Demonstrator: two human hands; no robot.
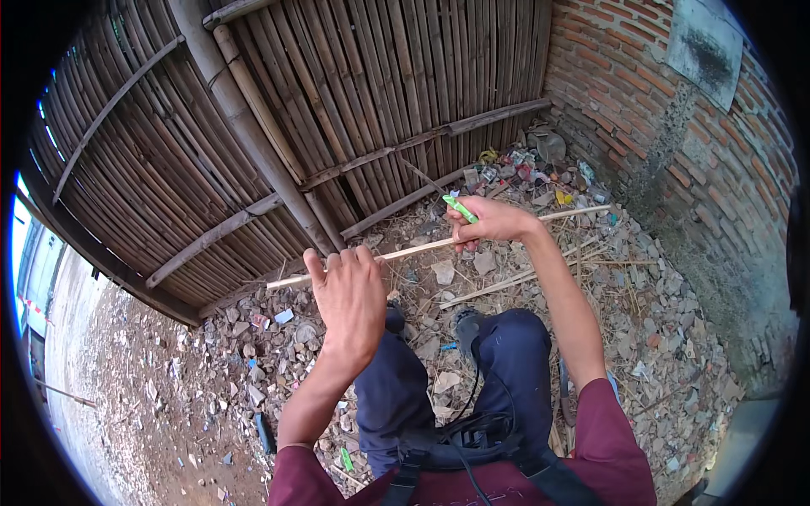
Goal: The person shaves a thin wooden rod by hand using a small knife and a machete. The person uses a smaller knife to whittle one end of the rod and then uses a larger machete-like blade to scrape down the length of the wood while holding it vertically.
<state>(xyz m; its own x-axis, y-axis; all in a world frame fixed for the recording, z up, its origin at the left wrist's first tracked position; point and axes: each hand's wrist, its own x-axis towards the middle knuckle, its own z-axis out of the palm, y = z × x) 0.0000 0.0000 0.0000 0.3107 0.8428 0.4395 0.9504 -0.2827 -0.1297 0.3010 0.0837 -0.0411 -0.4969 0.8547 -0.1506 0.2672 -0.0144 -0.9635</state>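
Observation:
A long, pale strip of split bamboo (pixel 418 250) lies crosswise in front of me, tilted up toward the right. My left hand (pixel 350 295) is closed over its left part, knuckles up, with the tip sticking out beyond the hand. In my right hand (pixel 496 221) is a green-handled tool (pixel 461 209), the fingers closed around its handle. A thin dark length runs up and left from the handle; whether it is a blade I cannot make out. The strip passes at the right fingers and under the wrist; whether they touch it is hidden.
A bamboo-slat wall (pixel 354 93) stands ahead, meeting a brick wall (pixel 624 76) at the right. Rubble and litter (pixel 540 173) cover the ground. More bamboo strips (pixel 506 285) lie near my feet. A dark blue object (pixel 265 433) lies at the left.

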